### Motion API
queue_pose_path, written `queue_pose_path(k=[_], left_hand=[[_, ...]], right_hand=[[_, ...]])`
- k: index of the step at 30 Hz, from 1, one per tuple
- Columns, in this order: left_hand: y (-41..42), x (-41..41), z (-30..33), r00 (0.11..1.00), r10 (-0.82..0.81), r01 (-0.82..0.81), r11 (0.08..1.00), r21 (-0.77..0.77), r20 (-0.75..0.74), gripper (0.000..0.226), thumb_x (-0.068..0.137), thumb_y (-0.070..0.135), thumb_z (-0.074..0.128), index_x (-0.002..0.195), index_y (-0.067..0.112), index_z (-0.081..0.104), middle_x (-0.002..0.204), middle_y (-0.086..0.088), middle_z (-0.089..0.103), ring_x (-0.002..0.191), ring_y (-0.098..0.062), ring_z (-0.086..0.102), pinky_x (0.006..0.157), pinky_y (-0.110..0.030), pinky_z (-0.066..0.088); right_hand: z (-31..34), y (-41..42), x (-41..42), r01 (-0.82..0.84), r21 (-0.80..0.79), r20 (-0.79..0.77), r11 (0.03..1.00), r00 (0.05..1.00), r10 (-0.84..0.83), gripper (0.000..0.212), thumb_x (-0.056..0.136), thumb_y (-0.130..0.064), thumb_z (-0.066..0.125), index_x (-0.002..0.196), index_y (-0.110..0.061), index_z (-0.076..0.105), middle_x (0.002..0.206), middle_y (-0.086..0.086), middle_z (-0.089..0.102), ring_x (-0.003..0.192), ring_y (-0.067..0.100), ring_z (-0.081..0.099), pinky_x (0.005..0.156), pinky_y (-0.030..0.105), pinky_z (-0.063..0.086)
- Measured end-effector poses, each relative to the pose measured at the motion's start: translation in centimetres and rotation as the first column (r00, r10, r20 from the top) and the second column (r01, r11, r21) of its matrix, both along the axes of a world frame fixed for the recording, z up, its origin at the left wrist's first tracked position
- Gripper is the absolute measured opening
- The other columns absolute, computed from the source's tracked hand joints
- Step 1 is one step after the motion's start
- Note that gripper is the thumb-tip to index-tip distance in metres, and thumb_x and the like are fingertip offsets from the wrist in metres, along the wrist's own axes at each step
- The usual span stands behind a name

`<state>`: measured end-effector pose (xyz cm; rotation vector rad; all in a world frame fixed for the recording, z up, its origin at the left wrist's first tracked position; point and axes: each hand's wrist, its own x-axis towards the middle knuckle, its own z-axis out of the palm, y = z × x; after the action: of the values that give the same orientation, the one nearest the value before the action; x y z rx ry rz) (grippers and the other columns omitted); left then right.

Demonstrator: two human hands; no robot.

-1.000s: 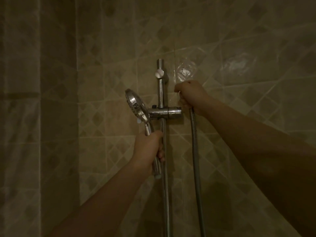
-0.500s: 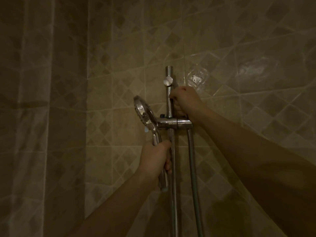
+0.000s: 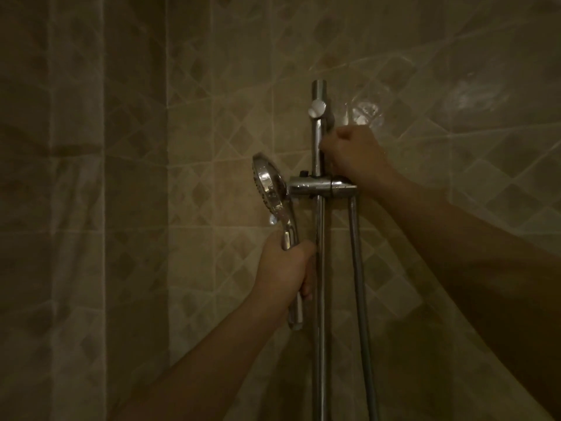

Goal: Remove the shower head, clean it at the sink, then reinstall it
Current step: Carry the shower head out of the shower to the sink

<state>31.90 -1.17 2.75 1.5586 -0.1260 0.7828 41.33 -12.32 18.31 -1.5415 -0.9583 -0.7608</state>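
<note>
Slipping is the main risk: left hand [image 3: 283, 268] has its fingers wrapped round the handle of the shower head [image 3: 268, 185], beside the bracket [image 3: 320, 187] on the rail [image 3: 318, 147]; right hand [image 3: 353, 158] is curled at the rail, so wet chrome or a snagged hose [image 3: 358, 268] could jerk it loose

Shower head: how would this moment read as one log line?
left hand: grips shower head handle | right hand: curled by rail above holder | hose: hanging

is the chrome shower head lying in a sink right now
No, the left hand grips the chrome shower head by its handle beside the wall rail.
</note>
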Motion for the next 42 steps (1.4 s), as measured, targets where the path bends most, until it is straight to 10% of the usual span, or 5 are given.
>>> queue_pose_path(k=[8,23,27,36,42], left_hand=[[3.8,-4.5,-9.2,0.994,0.029,-0.044,0.989,-0.141,-0.101,0.043,0.095,0.009,0.060,0.055,0.025,0.056,0.044,-0.003,0.042,0.034,-0.018,0.039,0.039,-0.028,0.039],[6.7,-28.0,-43.4,0.711,0.263,-0.537,0.802,-0.261,-0.652,0.048,0.090,0.015,0.062,0.045,0.030,0.051,0.041,-0.001,0.047,0.034,-0.017,0.043,0.038,-0.023,0.036],[5.5,-30.9,-47.1,0.677,0.148,-0.503,0.809,-0.306,-0.721,0.044,0.082,0.027,0.065,0.041,0.027,0.049,0.040,-0.004,0.044,0.032,-0.020,0.040,0.038,-0.025,0.035],[6.0,-33.6,-49.3,0.603,0.126,-0.570,0.759,-0.314,-0.788,0.045,0.095,0.012,0.063,0.052,0.020,0.054,0.042,-0.002,0.048,0.034,-0.017,0.044,0.037,-0.025,0.037],[9.3,-38.4,-47.9,0.563,0.245,-0.663,0.705,-0.254,-0.789,0.042,0.087,0.023,0.066,0.047,0.022,0.052,0.041,-0.005,0.048,0.034,-0.020,0.044,0.047,-0.030,0.037]], right_hand=[[-11.2,2.8,-6.0,-0.010,-0.051,0.093,0.999,0.996,0.015,0.032,0.081,-0.015,0.060,0.054,-0.016,0.043,0.048,-0.009,0.034,0.047,0.001,0.036,0.048,0.017,0.030],[-61.6,5.1,-19.9,-0.430,-0.558,-0.727,0.709,0.665,-0.169,0.036,0.091,-0.022,0.063,0.058,-0.021,0.047,0.051,-0.008,0.047,0.050,0.003,0.046,0.053,0.022,0.036],[-64.9,2.0,-19.0,-0.412,-0.614,-0.759,0.673,0.544,-0.358,0.023,0.095,-0.014,0.055,0.075,-0.003,0.061,0.072,0.019,0.062,0.067,0.027,0.057,0.066,0.039,0.046],[-65.7,5.1,-24.2,-0.489,-0.572,-0.794,0.658,0.531,-0.295,0.035,0.094,-0.023,0.058,0.061,-0.017,0.051,0.047,-0.007,0.052,0.041,0.000,0.046,0.046,0.017,0.038],[-65.2,12.5,-30.3,-0.611,-0.570,-0.778,0.549,0.616,-0.122,0.028,0.091,-0.018,0.059,0.064,-0.013,0.056,0.058,0.000,0.062,0.053,0.007,0.057,0.051,0.027,0.043]])
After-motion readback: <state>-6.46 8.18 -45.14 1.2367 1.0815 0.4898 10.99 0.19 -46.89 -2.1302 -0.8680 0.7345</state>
